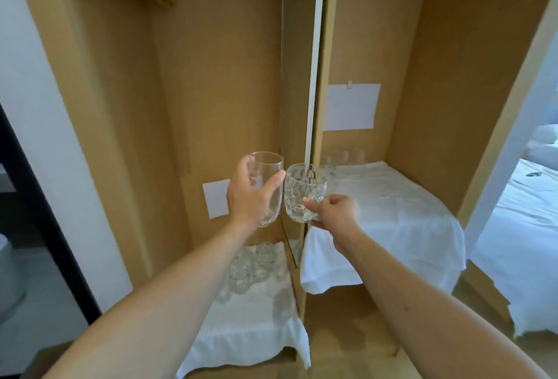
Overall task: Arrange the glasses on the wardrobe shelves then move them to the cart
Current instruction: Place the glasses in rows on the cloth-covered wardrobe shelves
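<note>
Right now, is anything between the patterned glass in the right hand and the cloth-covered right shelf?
The wardrobe's upright divider stands just behind the patterned glass held by the right hand. Right of it, the near part of the right shelf shows bare cloth; a few glasses stand at its back.

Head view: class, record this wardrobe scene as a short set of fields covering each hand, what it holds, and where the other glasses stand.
left hand: grips smooth glass, upright
right hand: holds patterned glass near its base, tilted
lower left shelf: white cloth, cluster of glasses at the back
higher right shelf: white cloth, a few glasses at the back, blurred
cart: not in view
</note>
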A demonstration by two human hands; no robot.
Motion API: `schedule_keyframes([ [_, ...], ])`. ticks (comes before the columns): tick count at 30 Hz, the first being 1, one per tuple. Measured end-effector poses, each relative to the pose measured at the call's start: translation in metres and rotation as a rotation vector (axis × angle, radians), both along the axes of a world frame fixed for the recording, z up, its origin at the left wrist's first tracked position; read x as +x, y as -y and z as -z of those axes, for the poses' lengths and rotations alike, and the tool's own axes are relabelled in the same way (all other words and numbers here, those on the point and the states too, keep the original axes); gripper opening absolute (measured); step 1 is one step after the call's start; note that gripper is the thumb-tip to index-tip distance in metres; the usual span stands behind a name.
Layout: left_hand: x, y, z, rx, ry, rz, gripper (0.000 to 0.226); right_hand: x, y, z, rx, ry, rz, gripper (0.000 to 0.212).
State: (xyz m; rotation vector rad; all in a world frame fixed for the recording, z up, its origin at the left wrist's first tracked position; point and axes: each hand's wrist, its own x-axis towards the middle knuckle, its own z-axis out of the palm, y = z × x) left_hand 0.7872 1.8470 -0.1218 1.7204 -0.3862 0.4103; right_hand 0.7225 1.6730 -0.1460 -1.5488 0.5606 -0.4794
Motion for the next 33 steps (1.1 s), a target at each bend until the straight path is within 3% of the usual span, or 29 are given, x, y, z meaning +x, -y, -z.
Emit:
schedule_keyframes([
  [5,-0.034,0.054,-0.003,-0.019,-0.010,0.055,0.065,-0.037,0.047,0.000,-0.049,0.002,0.088,0.060],
  [15,-0.040,0.159,0.007,-0.075,-0.088,0.248,0.074,-0.061,0.136,0.006,0.009,0.011,0.223,0.052],
  [22,-0.006,0.234,0.017,-0.079,-0.122,0.257,0.069,-0.043,0.200,0.010,-0.015,-0.015,0.268,0.039],
  [27,0.035,0.293,0.026,-0.053,-0.172,0.278,0.063,-0.009,0.257,0.012,-0.040,-0.053,0.289,0.043],
  [33,0.094,0.355,0.030,-0.046,-0.201,0.256,0.071,0.042,0.318,0.022,-0.021,-0.078,0.322,0.046],
])
